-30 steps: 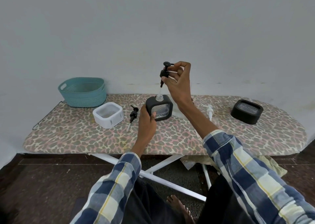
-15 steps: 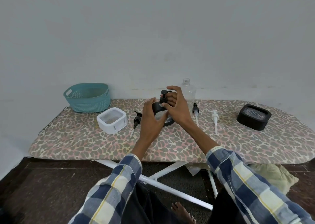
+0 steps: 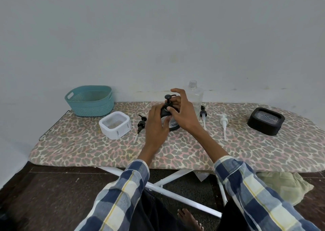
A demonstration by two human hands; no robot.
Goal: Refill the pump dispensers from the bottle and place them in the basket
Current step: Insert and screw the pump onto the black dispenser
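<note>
Black dispenser [image 3: 171,123] at mid-board [image 3: 88,148], upright, largely hidden by both hands. Left hand [image 3: 155,125] wrapped round its left side, fingers curled on the body. Right hand [image 3: 182,114] over the top, thumb and fingers pinching the collar of the black pump [image 3: 168,101], index finger raised and apart. Pump seated in the dispenser neck, nozzle pointing right.

Clear bottle [image 3: 194,97] standing uncapped just behind the right hand. White dispenser [image 3: 115,125] left of the hands, open-topped, without pump. Second black dispenser [image 3: 265,120] well apart at the right end, lying flat. Teal basket [image 3: 89,100] at the far left corner, nothing visible inside.

Three loose pumps lying on the cover: black one [image 3: 141,124] between white dispenser and left hand; black one [image 3: 203,115] just right of the bottle; white one [image 3: 223,123] further right.
</note>
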